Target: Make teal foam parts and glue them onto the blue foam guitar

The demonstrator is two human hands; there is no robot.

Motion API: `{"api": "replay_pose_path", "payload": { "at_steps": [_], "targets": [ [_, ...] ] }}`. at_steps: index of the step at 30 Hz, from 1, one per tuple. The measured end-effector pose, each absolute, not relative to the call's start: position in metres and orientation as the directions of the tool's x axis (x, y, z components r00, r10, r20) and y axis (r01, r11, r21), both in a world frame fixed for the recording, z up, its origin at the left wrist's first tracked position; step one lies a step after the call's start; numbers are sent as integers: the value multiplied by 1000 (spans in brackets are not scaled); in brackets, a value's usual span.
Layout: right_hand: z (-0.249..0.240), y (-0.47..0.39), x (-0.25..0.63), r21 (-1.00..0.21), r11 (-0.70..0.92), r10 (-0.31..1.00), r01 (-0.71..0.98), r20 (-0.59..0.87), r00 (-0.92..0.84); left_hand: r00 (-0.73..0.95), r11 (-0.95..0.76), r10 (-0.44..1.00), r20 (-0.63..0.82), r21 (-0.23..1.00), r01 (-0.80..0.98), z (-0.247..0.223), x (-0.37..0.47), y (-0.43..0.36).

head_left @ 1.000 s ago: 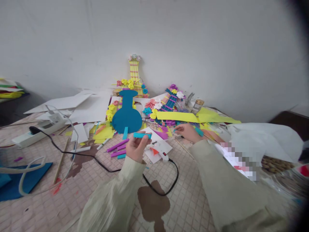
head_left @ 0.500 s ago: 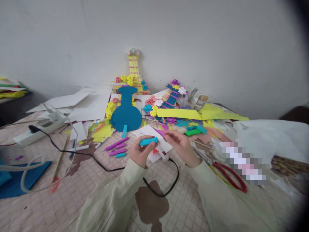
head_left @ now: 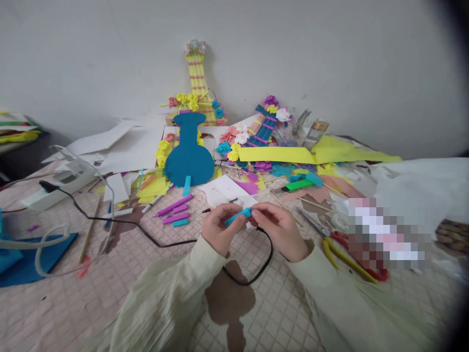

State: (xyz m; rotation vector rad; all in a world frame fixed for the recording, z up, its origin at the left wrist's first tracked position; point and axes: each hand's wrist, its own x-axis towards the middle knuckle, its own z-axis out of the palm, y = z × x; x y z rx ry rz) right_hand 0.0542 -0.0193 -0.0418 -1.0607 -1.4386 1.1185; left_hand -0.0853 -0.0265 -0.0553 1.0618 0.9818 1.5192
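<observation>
My left hand is closed round a small light-blue paper roll, with the thumb on its near side. At the roll's right end, my right hand pinches the tip between thumb and fingers. Both hands are just above the tiled-pattern tabletop, in front of a white sheet of paper. To the left of them lie several short purple strips and a light-blue piece. Behind stands a dark-blue guitar-shaped cutout with a light-blue tab at its base. The glue gun under the hands is mostly hidden.
A black cord runs from a white power strip and loops below my hands. Scissors and a yellow-handled tool lie at right. Behind are a yellow paper strip, a green marker and paper-flower decorations.
My right hand has come in to the left and now grips the end of the blue roll. The left hand has turned the roll to a slant. The camera view has shifted slightly.
</observation>
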Motion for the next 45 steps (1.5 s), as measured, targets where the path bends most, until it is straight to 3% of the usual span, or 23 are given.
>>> {"api": "replay_pose_path", "payload": {
  "at_steps": [14, 21, 23, 25, 28, 30, 37, 45],
  "targets": [
    [-41, -19, 60, -998, 70, 981, -3, 70, -179, 47, -156, 986, 158, 987, -49, -54, -87, -31],
    [-41, -16, 62, -996, 86, 977, 20, 80, -200, 99, -101, 989, 111, 990, -101, -53, -86, -31],
    [-41, -18, 62, -987, 150, 978, 61, 140, -153, 77, -89, 992, 101, 985, -149, -51, -85, -32],
    [-40, -21, 62, -942, 298, 955, 155, 292, -62, 35, -70, 996, 77, 981, -179, -50, -85, -32],
    [-39, -26, 62, -757, 547, 818, 356, 573, -39, 8, -41, 999, 43, 986, -165, -48, -87, -32],
    [-39, -28, 61, -636, 639, 737, 432, 667, -110, 21, -39, 999, 43, 989, -140, -47, -89, -31],
    [-45, -26, 57, -532, 712, 672, 458, 705, -226, -8, -92, 996, 91, 993, -76, -48, -86, -35],
    [-41, -28, 56, -503, 711, 666, 492, 707, -240, 32, -262, 965, 261, 944, 200, -56, -89, -33]
  ]
}}
